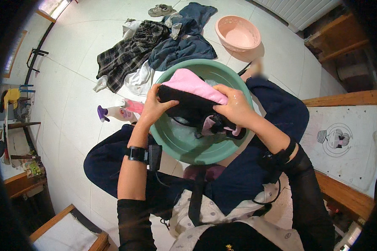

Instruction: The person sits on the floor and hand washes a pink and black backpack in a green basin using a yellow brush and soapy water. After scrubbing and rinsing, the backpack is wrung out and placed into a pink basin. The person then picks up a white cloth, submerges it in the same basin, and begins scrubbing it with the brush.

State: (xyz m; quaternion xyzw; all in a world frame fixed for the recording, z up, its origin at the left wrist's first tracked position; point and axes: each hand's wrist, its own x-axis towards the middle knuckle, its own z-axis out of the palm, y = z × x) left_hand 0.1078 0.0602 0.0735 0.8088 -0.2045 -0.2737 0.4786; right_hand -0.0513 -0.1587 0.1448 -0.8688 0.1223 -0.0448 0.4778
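Above a green plastic basin, both my hands hold a wet black and pink cloth garment. My left hand grips its left edge, the thumb over the black side and the fingers behind. On the right, my right hand pinches the pink and black edge between thumb and fingers. The lower part of the garment hangs bunched into the basin, where sudsy water shows. Drops or suds cling to the back of my right hand. What lies under the cloth is hidden.
The basin stands on white floor tiles between my legs. Beyond it lie a plaid garment, dark blue clothing and white cloth. A pink plastic basket stands at upper right. A spray bottle with a purple head lies left.
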